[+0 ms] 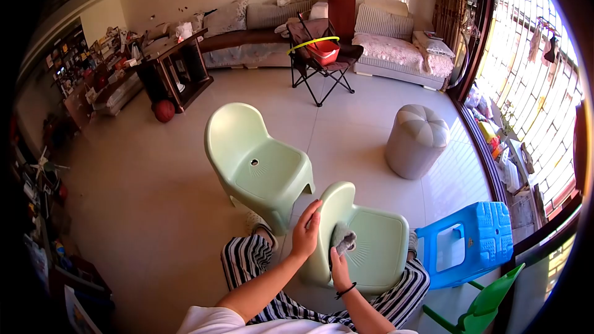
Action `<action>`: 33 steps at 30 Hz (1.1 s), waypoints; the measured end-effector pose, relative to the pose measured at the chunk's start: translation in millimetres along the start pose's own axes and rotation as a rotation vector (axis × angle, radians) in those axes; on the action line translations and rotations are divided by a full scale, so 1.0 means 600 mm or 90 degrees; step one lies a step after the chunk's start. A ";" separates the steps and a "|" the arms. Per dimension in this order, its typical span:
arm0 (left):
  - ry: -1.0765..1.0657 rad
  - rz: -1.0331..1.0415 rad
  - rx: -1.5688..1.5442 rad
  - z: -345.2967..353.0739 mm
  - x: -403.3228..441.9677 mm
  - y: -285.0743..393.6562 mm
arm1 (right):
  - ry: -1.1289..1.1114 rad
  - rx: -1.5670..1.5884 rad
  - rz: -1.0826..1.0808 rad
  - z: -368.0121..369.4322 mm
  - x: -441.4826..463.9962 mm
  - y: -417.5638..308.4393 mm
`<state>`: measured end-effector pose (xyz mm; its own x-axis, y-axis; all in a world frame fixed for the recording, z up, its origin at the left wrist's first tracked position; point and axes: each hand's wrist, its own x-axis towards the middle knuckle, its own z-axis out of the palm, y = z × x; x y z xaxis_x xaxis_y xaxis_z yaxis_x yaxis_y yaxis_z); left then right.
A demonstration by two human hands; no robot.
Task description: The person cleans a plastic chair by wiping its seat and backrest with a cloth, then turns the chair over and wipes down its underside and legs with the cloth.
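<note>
A small pale green plastic chair point(376, 244) stands between my knees, its backrest to the left. My left hand point(305, 230) lies against the outer side of that backrest, fingers stretched out along it. In my right hand point(339, 271), which wears a dark band at the wrist, is a bunched grey cloth point(342, 239). The cloth touches the inner side of the backrest where it meets the seat, and my fingers are partly hidden by it. Just beyond stands a second pale green chair point(266, 164) of the same kind, upright, with a round hole in its seat.
A blue plastic stool point(486, 235) lies on its side at the right, with a bright green chair point(489, 300) in front. Farther off are a round grey pouf point(417, 142), a folding chair point(303, 55) holding a red basket point(323, 52), and a basketball point(163, 111).
</note>
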<state>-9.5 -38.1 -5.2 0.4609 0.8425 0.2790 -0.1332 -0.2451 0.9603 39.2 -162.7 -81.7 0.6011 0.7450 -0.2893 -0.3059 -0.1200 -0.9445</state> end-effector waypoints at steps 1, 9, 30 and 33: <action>0.000 -0.005 -0.026 0.002 0.000 0.000 | -0.027 0.083 -0.108 0.006 -0.001 -0.028; -0.006 -0.001 -0.026 0.001 0.001 -0.012 | 0.094 -0.029 -0.281 0.003 0.151 -0.021; 0.002 -0.016 -0.002 0.001 -0.007 0.014 | 0.251 0.082 -0.276 -0.053 0.356 -0.002; -0.001 -0.008 0.021 0.002 -0.006 0.013 | 0.201 0.108 -0.117 -0.088 0.361 0.070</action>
<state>-11.3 -43.7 1.4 0.4637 0.8450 0.2663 -0.0981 -0.2498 0.9633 195.8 -41.0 -192.3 0.8466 0.5022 -0.1764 -0.2735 0.1261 -0.9536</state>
